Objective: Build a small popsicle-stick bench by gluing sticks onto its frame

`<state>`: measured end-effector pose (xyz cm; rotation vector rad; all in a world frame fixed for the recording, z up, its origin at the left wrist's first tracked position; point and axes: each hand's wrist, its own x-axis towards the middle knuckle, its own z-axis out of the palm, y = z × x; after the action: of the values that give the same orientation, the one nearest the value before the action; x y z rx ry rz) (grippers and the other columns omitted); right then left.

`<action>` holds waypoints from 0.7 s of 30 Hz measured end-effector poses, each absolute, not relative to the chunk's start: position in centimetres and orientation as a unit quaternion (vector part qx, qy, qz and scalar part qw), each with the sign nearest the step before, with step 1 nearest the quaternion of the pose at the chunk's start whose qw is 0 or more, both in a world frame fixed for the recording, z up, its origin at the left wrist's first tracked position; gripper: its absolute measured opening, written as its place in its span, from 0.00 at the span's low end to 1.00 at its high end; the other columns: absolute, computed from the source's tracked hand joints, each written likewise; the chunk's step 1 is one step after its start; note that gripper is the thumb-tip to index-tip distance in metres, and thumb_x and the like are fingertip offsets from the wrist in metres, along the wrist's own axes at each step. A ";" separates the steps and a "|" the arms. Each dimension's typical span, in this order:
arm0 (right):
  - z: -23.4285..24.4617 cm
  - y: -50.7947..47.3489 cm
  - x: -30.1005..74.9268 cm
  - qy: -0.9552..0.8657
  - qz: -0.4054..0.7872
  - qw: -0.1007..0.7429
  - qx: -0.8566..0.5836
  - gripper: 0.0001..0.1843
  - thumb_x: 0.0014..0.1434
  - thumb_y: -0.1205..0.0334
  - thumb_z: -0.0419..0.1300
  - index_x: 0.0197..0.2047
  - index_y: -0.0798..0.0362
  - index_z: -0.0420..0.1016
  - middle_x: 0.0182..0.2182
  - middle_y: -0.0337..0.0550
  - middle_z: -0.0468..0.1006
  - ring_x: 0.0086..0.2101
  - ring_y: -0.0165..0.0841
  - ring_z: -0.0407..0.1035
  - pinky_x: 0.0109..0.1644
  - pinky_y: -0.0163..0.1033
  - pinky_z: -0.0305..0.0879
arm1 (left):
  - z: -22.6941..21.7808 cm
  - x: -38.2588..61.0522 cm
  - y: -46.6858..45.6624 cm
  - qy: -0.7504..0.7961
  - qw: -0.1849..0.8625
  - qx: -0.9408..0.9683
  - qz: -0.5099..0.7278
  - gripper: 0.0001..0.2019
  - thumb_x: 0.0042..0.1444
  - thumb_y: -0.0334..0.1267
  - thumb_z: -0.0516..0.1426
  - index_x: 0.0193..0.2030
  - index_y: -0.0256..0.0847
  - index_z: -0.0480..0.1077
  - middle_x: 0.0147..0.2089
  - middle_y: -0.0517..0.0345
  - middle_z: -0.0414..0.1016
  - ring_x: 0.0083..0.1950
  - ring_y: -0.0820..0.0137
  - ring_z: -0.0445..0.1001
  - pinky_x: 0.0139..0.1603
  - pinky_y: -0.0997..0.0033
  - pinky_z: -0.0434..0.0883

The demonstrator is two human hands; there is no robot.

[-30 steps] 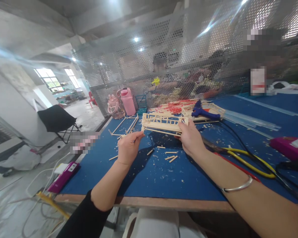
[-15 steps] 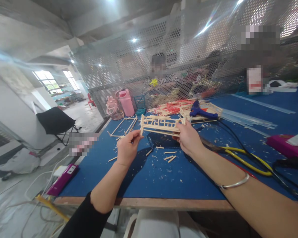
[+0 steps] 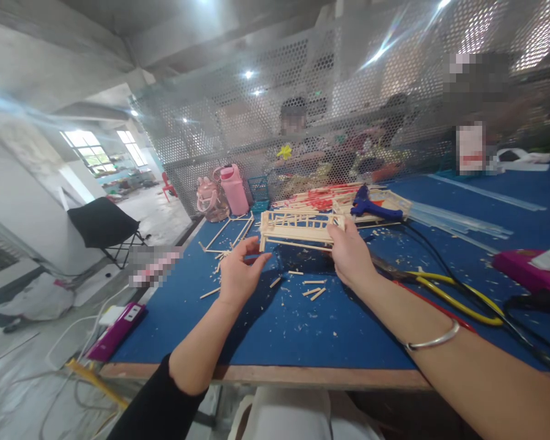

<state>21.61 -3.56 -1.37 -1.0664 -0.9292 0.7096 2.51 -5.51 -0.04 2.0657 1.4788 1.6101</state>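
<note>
A small wooden stick frame (image 3: 297,231) with a slatted side hangs above the blue table. My right hand (image 3: 352,249) grips its right end between thumb and fingers. At the other end, my left hand (image 3: 242,269) is open, thumb and fingers apart, close to the frame's left corner post. Several short cut sticks (image 3: 318,294) lie on the table below. Behind the frame sits another stick frame (image 3: 407,206) with a blue glue gun (image 3: 376,211) resting on it. Left of my hands lies a flat stick outline (image 3: 217,235).
Red and plain sticks (image 3: 321,198) are piled at the back, near a pink bottle (image 3: 234,190) and a pink jug (image 3: 212,200). Yellow-handled cutters (image 3: 458,296) and clear glue sticks (image 3: 458,220) lie right. A purple power strip (image 3: 117,333) sits at the left edge. Behind a perforated screen are people.
My left hand has let go of the frame's left end, its fingers spreading apart. The frame has tilted, showing more of its flat surface, still in my right hand.
</note>
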 end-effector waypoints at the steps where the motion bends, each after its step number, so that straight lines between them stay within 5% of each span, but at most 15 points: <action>1: -1.3 -3.7 21.6 -0.417 0.307 0.702 -0.489 0.19 0.50 0.54 0.51 0.45 0.49 0.65 0.40 0.42 0.75 0.43 0.39 0.68 0.49 0.46 0.64 | 0.0 2.6 -5.5 0.490 0.076 0.686 0.533 0.18 0.44 0.39 0.62 0.45 0.37 0.73 0.34 0.55 0.80 0.32 0.70 0.77 0.33 0.71 0.74; 6: -1.1 -4.1 21.4 -0.425 0.312 0.690 -0.497 0.22 0.50 0.53 0.51 0.48 0.50 0.64 0.47 0.45 0.73 0.48 0.41 0.65 0.56 0.48 0.57 | -0.3 2.6 -5.4 0.526 0.049 0.681 0.508 0.16 0.50 0.40 0.58 0.45 0.37 0.74 0.27 0.58 0.78 0.27 0.73 0.74 0.35 0.71 0.72; 12: -1.3 -4.4 21.3 -0.441 0.299 0.667 -0.520 0.22 0.53 0.53 0.50 0.51 0.49 0.64 0.49 0.45 0.72 0.50 0.40 0.64 0.57 0.46 0.57 | -0.5 2.7 -5.4 0.530 0.132 0.652 0.527 0.16 0.50 0.39 0.57 0.45 0.38 0.75 0.29 0.58 0.79 0.29 0.71 0.76 0.37 0.71 0.71; 21: -1.2 -4.0 21.8 -0.460 0.291 0.666 -0.509 0.22 0.52 0.53 0.51 0.50 0.49 0.65 0.49 0.45 0.72 0.49 0.40 0.65 0.55 0.47 0.59 | 1.2 2.6 -5.6 0.528 0.413 0.525 0.525 0.25 0.41 0.48 0.64 0.46 0.36 0.74 0.29 0.53 0.79 0.30 0.69 0.78 0.29 0.75 0.72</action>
<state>21.84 -4.05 -1.25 -1.1489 -1.0393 0.6571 2.61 -5.62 1.21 1.3215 1.3266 1.3191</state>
